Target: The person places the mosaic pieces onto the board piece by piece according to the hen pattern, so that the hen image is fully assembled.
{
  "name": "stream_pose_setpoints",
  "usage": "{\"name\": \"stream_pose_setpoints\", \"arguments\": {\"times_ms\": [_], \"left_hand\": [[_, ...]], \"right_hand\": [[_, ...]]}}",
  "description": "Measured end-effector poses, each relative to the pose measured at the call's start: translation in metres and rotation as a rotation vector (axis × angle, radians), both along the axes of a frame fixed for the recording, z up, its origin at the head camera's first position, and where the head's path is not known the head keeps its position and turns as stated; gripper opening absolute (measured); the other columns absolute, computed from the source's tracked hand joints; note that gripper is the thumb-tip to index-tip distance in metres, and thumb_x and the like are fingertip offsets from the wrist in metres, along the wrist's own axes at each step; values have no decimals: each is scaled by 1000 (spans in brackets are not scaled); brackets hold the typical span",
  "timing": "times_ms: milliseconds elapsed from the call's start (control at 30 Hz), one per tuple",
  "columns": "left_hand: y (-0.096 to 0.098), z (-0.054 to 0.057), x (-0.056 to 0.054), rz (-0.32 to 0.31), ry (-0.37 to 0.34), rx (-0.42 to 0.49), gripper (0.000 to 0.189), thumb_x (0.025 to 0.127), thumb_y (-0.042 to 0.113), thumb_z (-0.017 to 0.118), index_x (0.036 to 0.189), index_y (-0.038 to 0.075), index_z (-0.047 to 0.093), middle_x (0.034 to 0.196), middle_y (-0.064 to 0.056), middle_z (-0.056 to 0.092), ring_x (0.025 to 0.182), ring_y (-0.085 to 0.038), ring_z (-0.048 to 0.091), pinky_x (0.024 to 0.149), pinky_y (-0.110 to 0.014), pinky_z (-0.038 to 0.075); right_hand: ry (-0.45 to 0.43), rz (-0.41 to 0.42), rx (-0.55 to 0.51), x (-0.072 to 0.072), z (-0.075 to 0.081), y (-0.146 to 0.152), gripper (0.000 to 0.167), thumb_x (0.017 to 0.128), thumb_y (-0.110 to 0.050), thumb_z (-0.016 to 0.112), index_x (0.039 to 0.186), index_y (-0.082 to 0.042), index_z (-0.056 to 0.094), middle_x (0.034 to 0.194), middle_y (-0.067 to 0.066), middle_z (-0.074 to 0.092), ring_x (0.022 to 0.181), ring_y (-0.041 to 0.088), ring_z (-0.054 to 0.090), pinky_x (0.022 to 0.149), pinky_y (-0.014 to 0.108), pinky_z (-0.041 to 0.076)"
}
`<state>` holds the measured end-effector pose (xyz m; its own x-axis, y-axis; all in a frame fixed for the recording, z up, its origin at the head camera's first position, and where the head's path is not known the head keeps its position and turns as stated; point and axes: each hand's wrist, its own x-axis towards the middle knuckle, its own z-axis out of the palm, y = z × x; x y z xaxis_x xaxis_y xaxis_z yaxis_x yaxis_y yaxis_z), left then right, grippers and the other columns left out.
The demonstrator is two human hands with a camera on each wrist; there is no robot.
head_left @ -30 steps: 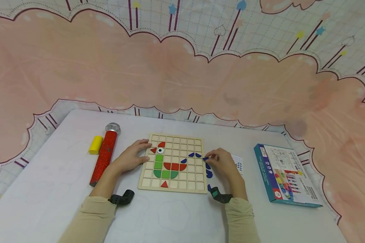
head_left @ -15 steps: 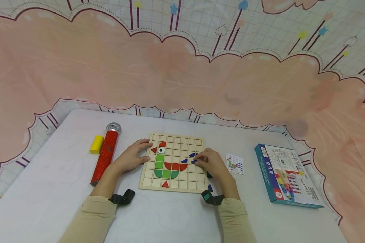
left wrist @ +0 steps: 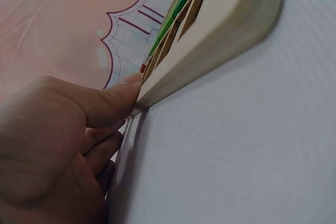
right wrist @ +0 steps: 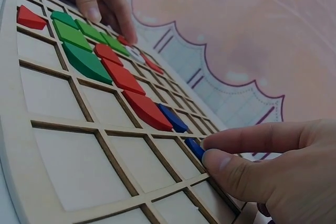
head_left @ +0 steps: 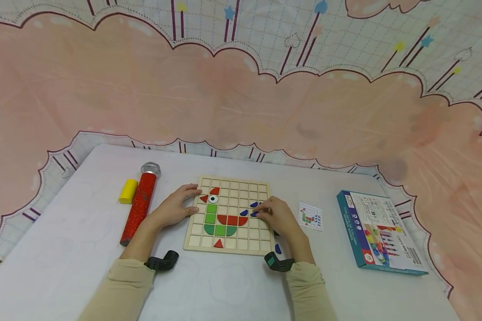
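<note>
The wooden grid board [head_left: 228, 250] lies on the table, holding red, green and blue pieces and a round eye piece [head_left: 213, 199]. At its left edge rests my left hand [head_left: 175, 206], with thumb and index finger spread along the frame; the left wrist view shows the thumb [left wrist: 113, 103] against the board's edge. Over the board's right side, my right hand [head_left: 279, 216] pinches a small blue leaf-shaped piece [right wrist: 195, 148] between thumb and index finger, low over a cell. Beside it sits another blue piece [right wrist: 172, 118]. My fingers partly cover the blue pieces in the head view.
A small picture card [head_left: 310, 216] lies right of the board, and a loose blue piece [head_left: 278, 248] near its lower right corner. Farther right is a flat box [head_left: 381, 232]. To the left lie a red microphone [head_left: 140, 205] and a yellow cylinder [head_left: 128, 191].
My right hand has moved left from the loose pieces beside the board to over its right cells, bringing a blue piece along. The picture card is now uncovered. My left hand has stayed put.
</note>
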<state>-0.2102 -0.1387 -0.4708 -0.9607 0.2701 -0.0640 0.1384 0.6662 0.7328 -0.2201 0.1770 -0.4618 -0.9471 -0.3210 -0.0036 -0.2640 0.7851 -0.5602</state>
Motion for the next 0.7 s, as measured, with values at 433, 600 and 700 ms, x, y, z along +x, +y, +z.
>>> {"name": "stream_pose_setpoints", "arguments": {"times_ms": [433,600,700], "left_hand": [[1,-1,0,5,-20,3,56,88,14,65,140,5,46,153,-15,29,143,-38,23,114,-58,22],[1,-2,0,5,-8,-5,55,88,14,65,139,5,46,153,-15,30,142,-38,24,114,-58,22],[0,-2,-1,-1,6,-10,55,88,14,65,139,4,47,152,-16,31,141,-40,25,113,-59,23]], "right_hand": [[6,0,-64,4,5,-8,9,83,-22,73,91,-19,76,87,-2,53,72,11,46,63,23,41],[7,-15,-64,6,5,-9,7,83,-19,73,89,-18,76,89,-2,53,74,11,46,65,24,41],[8,-15,-57,6,5,-10,7,83,-19,73,89,-18,76,91,-2,53,75,11,46,66,24,41]]}}
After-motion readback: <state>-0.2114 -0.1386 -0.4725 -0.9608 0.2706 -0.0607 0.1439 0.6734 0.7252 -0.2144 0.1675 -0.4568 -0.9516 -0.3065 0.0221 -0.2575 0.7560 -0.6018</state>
